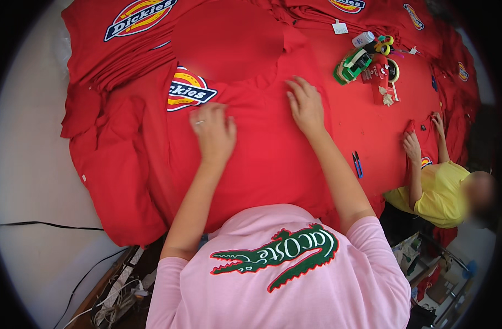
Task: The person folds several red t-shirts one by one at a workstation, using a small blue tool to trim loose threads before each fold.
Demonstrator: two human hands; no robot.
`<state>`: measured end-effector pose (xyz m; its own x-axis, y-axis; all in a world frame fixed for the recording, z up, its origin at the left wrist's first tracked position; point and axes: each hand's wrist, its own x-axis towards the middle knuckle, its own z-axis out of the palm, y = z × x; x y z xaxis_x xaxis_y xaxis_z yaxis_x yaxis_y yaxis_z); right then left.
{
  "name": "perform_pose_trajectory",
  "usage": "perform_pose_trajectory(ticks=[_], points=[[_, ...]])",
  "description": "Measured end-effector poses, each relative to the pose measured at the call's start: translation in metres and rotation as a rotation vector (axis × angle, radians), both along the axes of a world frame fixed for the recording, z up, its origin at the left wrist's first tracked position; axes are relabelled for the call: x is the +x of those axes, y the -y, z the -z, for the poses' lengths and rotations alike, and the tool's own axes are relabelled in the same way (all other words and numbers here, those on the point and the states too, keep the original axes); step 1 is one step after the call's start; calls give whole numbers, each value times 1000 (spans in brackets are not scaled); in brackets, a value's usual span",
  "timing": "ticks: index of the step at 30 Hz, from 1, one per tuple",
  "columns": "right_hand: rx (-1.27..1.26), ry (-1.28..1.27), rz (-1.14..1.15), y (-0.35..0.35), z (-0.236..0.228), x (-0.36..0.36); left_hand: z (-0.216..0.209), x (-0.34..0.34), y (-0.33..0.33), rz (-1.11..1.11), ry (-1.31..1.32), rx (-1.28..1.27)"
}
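A red shirt (256,159) lies spread on the table in front of me, with a yellow, red, white and navy logo (188,90) on its chest. My left hand (213,134) rests on the cloth just below that logo; a ring is on one finger, and its fingers are slightly bent and apart. Farther right and a little higher on the same shirt, my right hand (307,107) lies with its fingers loosely spread. Neither hand shows anything gripped. The upper part of the shirt is blurred over.
More red shirts (114,60) are heaped left and at the back. Green (352,66) and red tape dispensers (381,79), a white bottle (363,39) and blue thread snips (357,164) lie on the red tabletop (355,120). A co-worker in yellow (443,192) handles red cloth at right.
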<state>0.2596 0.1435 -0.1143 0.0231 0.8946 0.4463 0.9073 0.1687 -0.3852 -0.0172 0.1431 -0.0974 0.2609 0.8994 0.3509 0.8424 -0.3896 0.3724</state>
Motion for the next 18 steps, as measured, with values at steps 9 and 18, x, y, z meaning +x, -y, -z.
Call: perform_pose_trajectory(ticks=[9, 18], points=[[-360, -48, -103, -36, -13, -33, 39, 61, -59, 259, 204, -88], [-308, -233, -23, -34, -3, -27, 46, 56, -73, 254, 407, -220]])
